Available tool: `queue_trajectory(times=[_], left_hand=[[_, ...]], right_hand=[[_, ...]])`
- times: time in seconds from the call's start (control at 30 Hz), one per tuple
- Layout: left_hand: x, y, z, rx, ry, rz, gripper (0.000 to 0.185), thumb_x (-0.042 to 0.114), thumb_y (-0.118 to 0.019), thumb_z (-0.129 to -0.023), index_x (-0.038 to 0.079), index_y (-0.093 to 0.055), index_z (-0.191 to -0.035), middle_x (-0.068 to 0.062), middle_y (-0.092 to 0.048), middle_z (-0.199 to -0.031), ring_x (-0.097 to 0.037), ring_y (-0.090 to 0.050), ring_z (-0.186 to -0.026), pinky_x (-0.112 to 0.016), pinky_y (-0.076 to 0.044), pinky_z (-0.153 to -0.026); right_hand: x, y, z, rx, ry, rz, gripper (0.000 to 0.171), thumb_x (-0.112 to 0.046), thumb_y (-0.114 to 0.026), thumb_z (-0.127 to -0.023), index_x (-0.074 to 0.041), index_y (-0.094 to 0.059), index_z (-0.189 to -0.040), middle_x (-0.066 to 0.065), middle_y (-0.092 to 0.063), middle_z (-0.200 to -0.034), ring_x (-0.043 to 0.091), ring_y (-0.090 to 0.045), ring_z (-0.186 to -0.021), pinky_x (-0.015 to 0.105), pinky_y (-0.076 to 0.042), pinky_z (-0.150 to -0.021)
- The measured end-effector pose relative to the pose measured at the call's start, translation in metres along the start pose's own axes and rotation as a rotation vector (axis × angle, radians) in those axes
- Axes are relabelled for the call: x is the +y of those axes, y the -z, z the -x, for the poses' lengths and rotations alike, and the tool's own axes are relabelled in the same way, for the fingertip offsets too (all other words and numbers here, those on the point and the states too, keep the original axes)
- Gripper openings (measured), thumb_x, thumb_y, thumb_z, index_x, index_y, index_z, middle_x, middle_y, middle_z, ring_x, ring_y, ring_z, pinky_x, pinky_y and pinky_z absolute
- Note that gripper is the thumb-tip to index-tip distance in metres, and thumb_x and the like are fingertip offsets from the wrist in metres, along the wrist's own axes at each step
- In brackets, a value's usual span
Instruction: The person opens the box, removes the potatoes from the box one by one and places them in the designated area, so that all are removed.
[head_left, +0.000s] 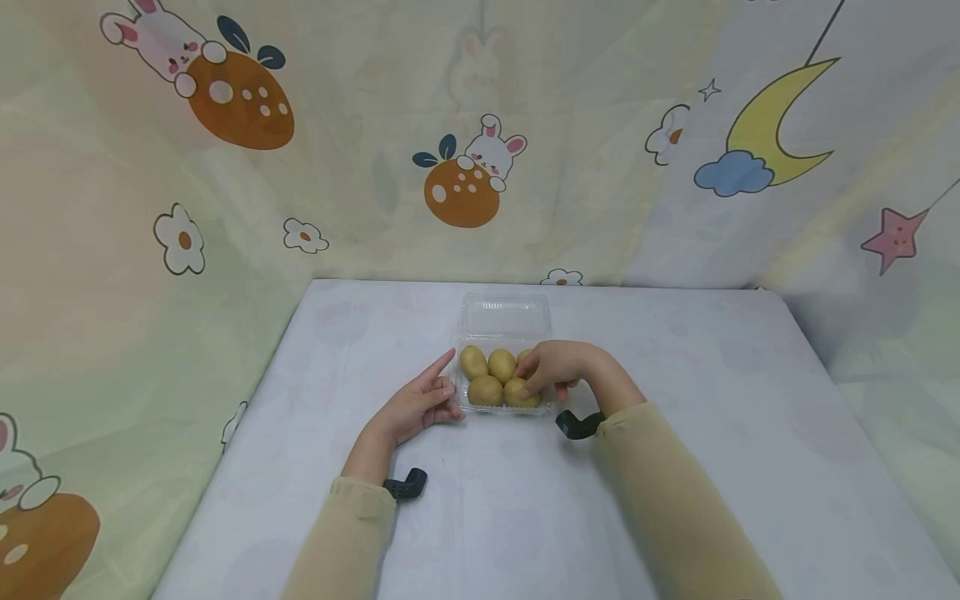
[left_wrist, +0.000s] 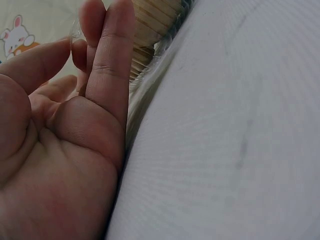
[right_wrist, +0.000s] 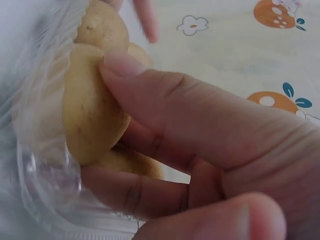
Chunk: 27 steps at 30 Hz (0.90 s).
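Potato (head_left: 521,392), long axis across, pinched by right hand (head_left: 558,367) in clamshell tray (head_left: 501,317).

A counter (head_left: 675,500) covered in a pale, faintly lilac cloth fills the lower middle of the head view, its far edge running straight across beneath the backdrop. Printed fabric (head_left: 360,125) hangs around it on three sides like a curtain, creased softly where the panels meet at the corners. The left and back panels are cream to pale green, carrying white rabbits (head_left: 495,150) hugging orange carrot-like shapes (head_left: 240,100), plus small white flowers (head_left: 180,242). The right panel turns greyish blue and shows a yellow crescent moon (head_left: 772,117) over a blue cloud (head_left: 733,175), with a pink star (head_left: 896,237) hanging on a line. The light is even and soft, without hard shadows.
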<state>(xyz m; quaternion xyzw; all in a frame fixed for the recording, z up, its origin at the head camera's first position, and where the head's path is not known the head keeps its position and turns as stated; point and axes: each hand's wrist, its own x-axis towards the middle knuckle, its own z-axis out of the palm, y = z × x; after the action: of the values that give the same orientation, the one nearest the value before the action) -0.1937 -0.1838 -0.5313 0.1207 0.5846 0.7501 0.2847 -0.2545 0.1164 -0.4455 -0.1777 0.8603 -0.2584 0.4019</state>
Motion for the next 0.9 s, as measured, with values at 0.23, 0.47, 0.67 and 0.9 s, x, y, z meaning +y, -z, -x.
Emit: queue_trajectory(times=[0.23,0.47,0.67,0.9], left_hand=[[-0.001,0.001,-0.001,0.007,0.001,-0.002,0.071,0.013,-0.052,-0.103,0.035,-0.014,-0.159,-0.001,-0.051,-0.094,-0.018,-0.069,-0.087,-0.039,-0.059,-0.090],[-0.002,0.002,-0.001,-0.006,-0.004,0.003,0.073,0.014,-0.053,-0.102,0.032,-0.012,-0.159,0.000,-0.051,-0.093,-0.017,-0.069,-0.086,-0.038,-0.059,-0.090],[-0.002,0.002,-0.001,-0.005,-0.007,0.007,0.073,0.013,-0.052,-0.102,0.031,-0.011,-0.160,0.000,-0.051,-0.093,-0.016,-0.069,-0.086,-0.038,-0.059,-0.090],[-0.001,0.001,-0.001,0.007,0.000,0.002,0.073,0.011,-0.052,-0.102,0.030,-0.012,-0.160,-0.001,-0.052,-0.093,-0.017,-0.069,-0.086,-0.039,-0.058,-0.091]], right_hand=[[-0.001,-0.001,0.003,0.031,0.039,0.005,0.028,-0.035,-0.077,-0.084,-0.028,-0.072,-0.111,-0.004,-0.063,-0.107,0.014,-0.049,-0.046,0.022,-0.040,-0.047],[-0.001,-0.001,0.006,0.049,0.071,0.019,0.031,-0.037,-0.077,-0.084,-0.027,-0.072,-0.114,-0.004,-0.064,-0.105,0.014,-0.052,-0.048,0.023,-0.038,-0.048],[0.002,0.002,0.007,0.060,0.111,0.008,0.036,-0.041,-0.074,-0.085,-0.028,-0.070,-0.118,-0.003,-0.066,-0.105,0.015,-0.055,-0.050,0.024,-0.039,-0.049],[0.013,0.009,0.011,0.095,0.114,-0.149,0.039,-0.042,-0.073,-0.085,-0.035,-0.066,-0.123,0.011,-0.069,-0.098,0.028,-0.063,-0.062,0.026,-0.040,-0.050]])
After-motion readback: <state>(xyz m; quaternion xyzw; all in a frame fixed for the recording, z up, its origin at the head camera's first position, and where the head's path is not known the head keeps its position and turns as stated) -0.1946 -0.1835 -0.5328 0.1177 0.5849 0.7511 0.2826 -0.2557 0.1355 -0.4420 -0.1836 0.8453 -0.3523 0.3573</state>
